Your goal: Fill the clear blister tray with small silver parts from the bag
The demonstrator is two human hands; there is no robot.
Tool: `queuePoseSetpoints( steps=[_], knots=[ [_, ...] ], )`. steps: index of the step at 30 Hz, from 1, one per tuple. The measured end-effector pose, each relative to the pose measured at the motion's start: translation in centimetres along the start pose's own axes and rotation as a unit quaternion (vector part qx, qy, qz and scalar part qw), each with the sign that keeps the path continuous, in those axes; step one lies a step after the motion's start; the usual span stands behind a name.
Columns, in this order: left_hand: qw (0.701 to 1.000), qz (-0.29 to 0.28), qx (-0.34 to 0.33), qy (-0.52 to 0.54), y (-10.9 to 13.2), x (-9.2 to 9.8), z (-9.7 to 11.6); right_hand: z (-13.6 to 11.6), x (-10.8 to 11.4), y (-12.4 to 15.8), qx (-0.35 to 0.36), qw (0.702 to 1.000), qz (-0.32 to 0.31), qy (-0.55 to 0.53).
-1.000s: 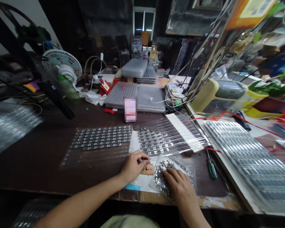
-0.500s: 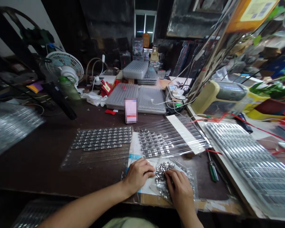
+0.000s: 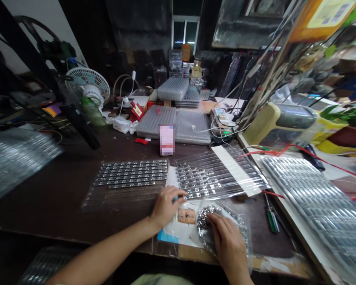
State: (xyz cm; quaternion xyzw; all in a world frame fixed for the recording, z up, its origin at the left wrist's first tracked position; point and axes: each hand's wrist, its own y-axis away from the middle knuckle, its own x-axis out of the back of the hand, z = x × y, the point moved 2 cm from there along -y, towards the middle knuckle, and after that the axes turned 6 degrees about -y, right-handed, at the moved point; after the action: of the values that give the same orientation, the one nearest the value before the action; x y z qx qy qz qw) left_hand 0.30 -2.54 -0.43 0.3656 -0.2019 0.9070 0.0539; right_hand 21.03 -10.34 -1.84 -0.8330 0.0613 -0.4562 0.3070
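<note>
Looking down from my head, I see my left hand [image 3: 167,208] curled on a white paper sheet [image 3: 173,225], its fingertips drawn together on something small that I can't make out. Just beside those fingers lies a small tan pad [image 3: 186,216] dotted with metal bits. My right hand [image 3: 225,237] sits with its fingers loosely spread on a clear plastic bag [image 3: 240,237] that holds a heap of small shiny metal parts [image 3: 204,223], so the heap lies between my hands, under my right fingers.

Ahead of my hands, on the dark tabletop [image 3: 44,198], rows of metal strips [image 3: 130,173] lie on clear plastic on the left, and more strips [image 3: 201,182] sit in a clear ribbed tray [image 3: 240,174]. To the right lie a green-handled screwdriver [image 3: 272,219] and a stack of clear trays [image 3: 314,198].
</note>
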Motion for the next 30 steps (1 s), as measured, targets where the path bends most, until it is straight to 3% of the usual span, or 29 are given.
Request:
queuePoseSetpoints(
  steps=[3,6,12,15,18,21,25,27,30],
  knots=[
    [0.989,0.061,0.043,-0.125,-1.9,2.8,-3.1,-1.6,-0.6,-1.0,-0.018,1.0,-0.014,-0.022],
    [0.976,0.078,0.066,-0.193,-2.4,4.6,-5.5,-2.9,-1.9,-1.8,-0.04,0.998,-0.044,-0.026],
    [0.968,0.083,0.065,-0.228,-0.3,6.2,-7.1,-3.2,-3.7,-2.1,-0.054,0.997,-0.059,-0.024],
    [0.968,0.088,0.066,-0.225,-0.6,6.7,-7.1,-3.3,-3.9,-2.1,-0.054,0.997,-0.053,-0.029],
    [0.979,0.067,0.056,-0.184,-3.4,6.0,-6.3,-3.6,-4.1,-2.2,-0.053,0.997,-0.045,-0.031],
    [0.992,0.008,0.039,-0.122,-7.9,3.6,-4.8,-3.4,-3.7,-2.1,-0.048,0.998,-0.024,-0.013],
    [0.996,-0.01,0.033,-0.085,-12.7,0.3,-3.5,-1.7,-1.7,-0.7,0.009,0.997,-0.018,0.075],
    [0.997,-0.012,0.041,-0.06,-13.6,-0.5,-3.5,-0.7,-0.6,0.2,0.036,0.991,-0.016,0.125],
    [0.998,-0.014,0.06,-0.01,-13.2,-0.1,-3.9,0.2,0.4,1.1,0.048,0.987,-0.018,0.151]
  ],
)
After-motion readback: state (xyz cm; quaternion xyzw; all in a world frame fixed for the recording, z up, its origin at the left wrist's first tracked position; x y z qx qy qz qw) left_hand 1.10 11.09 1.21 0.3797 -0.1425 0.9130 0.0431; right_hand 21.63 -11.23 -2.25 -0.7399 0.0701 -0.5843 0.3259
